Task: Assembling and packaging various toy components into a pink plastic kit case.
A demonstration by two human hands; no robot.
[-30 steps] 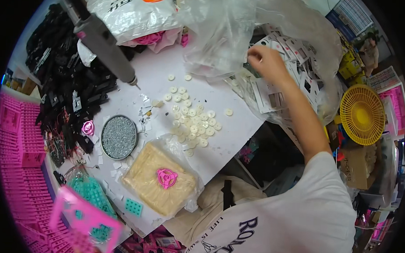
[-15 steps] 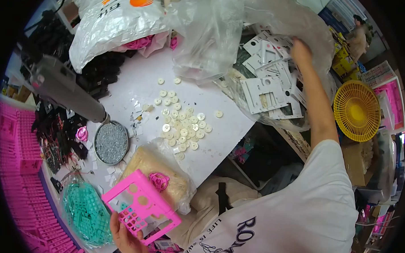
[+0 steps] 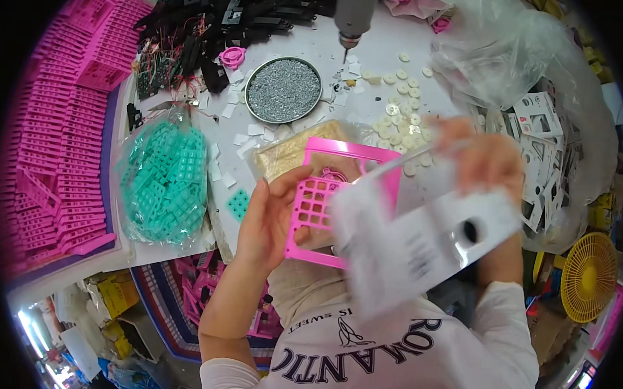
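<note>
My left hand [image 3: 266,217] grips a bright pink plastic housing [image 3: 360,150] by its left side, thumb and fingers closed on it near its grid of square holes. In my right hand [image 3: 487,163] is a white plastic panel [image 3: 426,243] with a dark round hole, smeared by motion. The panel is tilted and covers the right part of the pink housing in this view; whether the two touch I cannot tell. Behind the housing lies a bag of tan pieces [image 3: 285,152]. Next to my left hand is a small teal keypad piece [image 3: 238,204].
A clear bag of teal keypads [image 3: 164,179] and stacked pink housings [image 3: 62,151] stand left. Beyond are a round tin of small metal screws [image 3: 283,90], a hanging screwdriver [image 3: 352,24] and cream discs [image 3: 400,122]. More white panels [image 3: 543,154] fill a plastic bag at right.
My right hand has come back from the bag at right with a white panel. My left hand has raised the pink housing toward the middle. The view has turned left.
</note>
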